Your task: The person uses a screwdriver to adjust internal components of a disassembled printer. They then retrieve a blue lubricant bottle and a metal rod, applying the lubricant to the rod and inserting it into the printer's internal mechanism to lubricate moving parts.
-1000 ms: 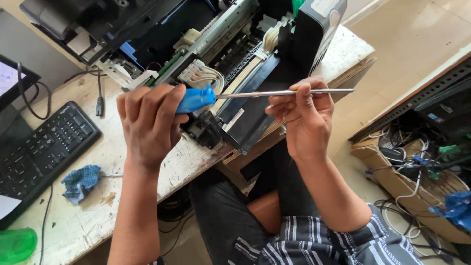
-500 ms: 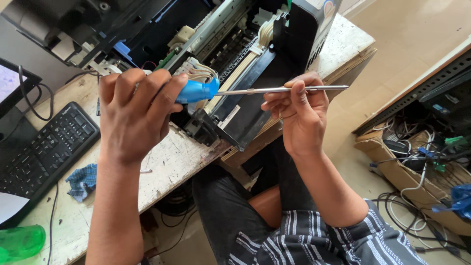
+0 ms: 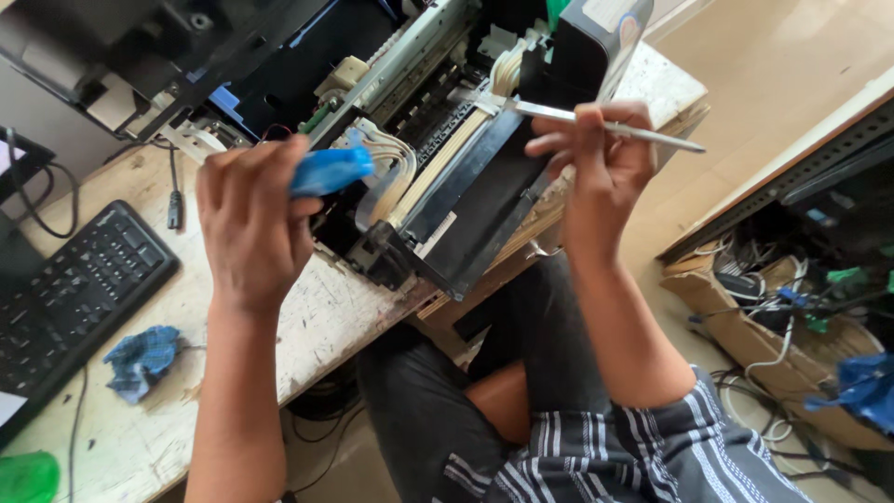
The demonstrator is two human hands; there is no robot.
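My left hand [image 3: 250, 228] grips a blue screwdriver handle [image 3: 331, 170] above the table's front edge. My right hand [image 3: 596, 163] pinches a thin metal shaft [image 3: 652, 136] that lies level, one end over the printer and the other pointing right. Handle and shaft are apart, with a wide gap between them. Under both hands lies an opened black printer [image 3: 466, 200], with its white ribbon cables [image 3: 396, 172] and inner parts bare.
A worn white table [image 3: 326, 317] carries a black keyboard [image 3: 79, 289] at the left, a crumpled blue cloth [image 3: 140, 359] and a green object [image 3: 23, 477] at the near corner. A cardboard box of cables [image 3: 773, 321] stands on the floor at the right.
The shaft was joined to the blue handle before; now the two are separated. My right hand has carried the shaft to the right and up, and my left hand keeps the handle.
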